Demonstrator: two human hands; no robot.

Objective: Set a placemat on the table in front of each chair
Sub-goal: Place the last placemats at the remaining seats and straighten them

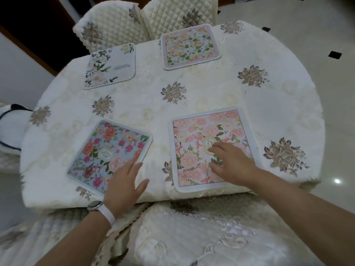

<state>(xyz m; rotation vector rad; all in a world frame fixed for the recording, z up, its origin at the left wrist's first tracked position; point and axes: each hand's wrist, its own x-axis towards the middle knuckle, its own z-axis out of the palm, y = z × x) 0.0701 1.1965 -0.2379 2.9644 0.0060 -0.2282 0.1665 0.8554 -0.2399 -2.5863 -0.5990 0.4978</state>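
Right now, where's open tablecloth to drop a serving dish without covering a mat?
Best patch: the table's middle, bordered by the white mat, green-leaf mat, blue mat and pink mat. The right end of the tablecloth is bare too. Near edge is crowded: left hand on the blue mat's corner, right hand flat on pink.

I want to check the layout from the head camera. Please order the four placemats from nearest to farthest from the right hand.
1. Pink placemat: under the right hand, near right.
2. Blue placemat: near left, touched by the left hand.
3. Peach-and-green placemat: far right, by a chair.
4. White "Beautiful" placemat: far left.
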